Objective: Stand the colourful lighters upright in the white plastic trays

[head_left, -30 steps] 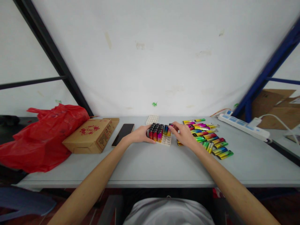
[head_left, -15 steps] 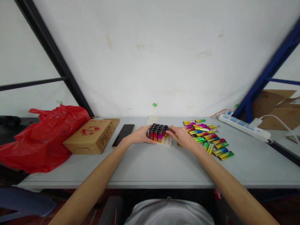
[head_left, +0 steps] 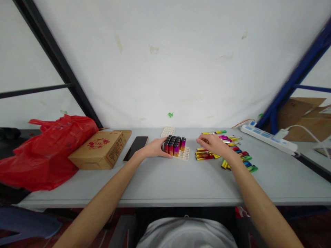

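Upright lighters with black tops and red, purple and yellow bodies stand packed in a white holed tray. Several holes on the tray's right side show bare. My left hand is closed around the left side of this block, thumb along the front and fingers behind, partly hidden. To the right, my right hand is over a spread of shiny multicoloured lighters lying flat. Its fingers are bent together, and whatever they hold, if anything, is hidden.
A second white holed tray lies near the wall. On the left are a dark phone, a cardboard box and a red plastic bag. A white power strip lies at the right, with cardboard boxes beyond it.
My right hand has left the tray and moved right, over the loose lighters. A lighter it was setting at the tray's right side now stands there. My left hand keeps its place.
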